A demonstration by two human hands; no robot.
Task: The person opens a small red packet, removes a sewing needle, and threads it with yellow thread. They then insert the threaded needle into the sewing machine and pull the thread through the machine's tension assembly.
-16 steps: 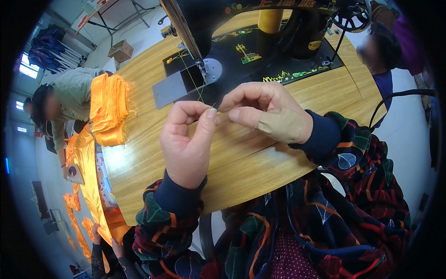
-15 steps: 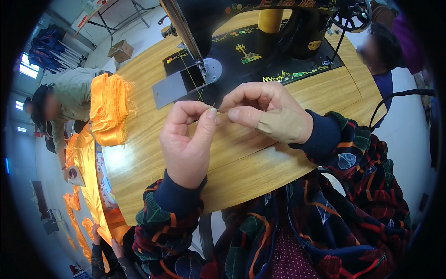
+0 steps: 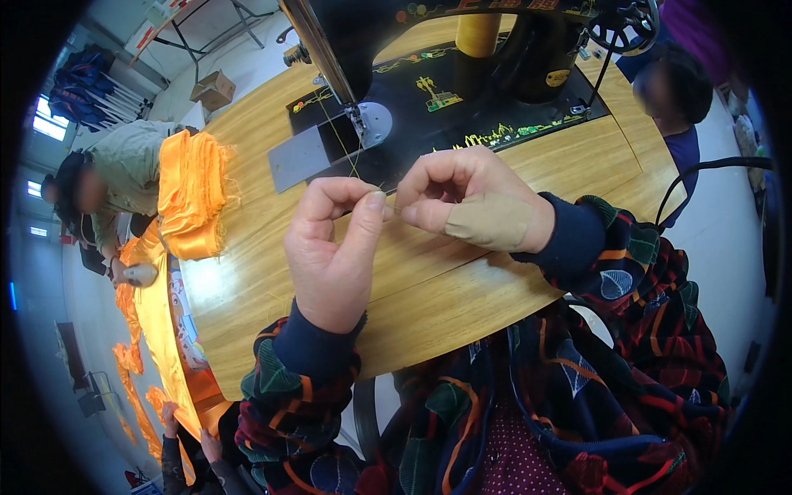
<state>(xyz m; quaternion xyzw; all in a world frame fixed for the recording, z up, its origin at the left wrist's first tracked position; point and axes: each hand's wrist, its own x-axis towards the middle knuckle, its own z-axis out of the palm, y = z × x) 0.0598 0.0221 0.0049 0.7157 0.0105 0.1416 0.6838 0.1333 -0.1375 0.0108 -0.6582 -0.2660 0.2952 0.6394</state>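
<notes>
Fine yellow thread (image 3: 353,165) runs down from the needle area of a black sewing machine (image 3: 528,62) toward my fingers. My left hand (image 3: 332,252) pinches it between thumb and forefinger, just in front of the grey slide plate (image 3: 297,161). Close beside it, my right hand (image 3: 478,206) is also closed in a pinch, with a tan patch across the base of its thumb. A faint strand shows between the two sets of fingertips. Its very end is too small to make out.
Folded orange cloth (image 3: 194,194) lies on the left part of the wooden table (image 3: 437,305). Beyond the left edge, people handle long orange fabric (image 3: 153,309); one holds a grey rounded tool (image 3: 140,275). Another person (image 3: 676,91) sits at right, near a black cable (image 3: 709,165).
My right hand has come slightly left and its fingertips have drawn together near my left hand, which stays almost still. At far left, the co-worker's grey tool has moved farther back along the orange fabric.
</notes>
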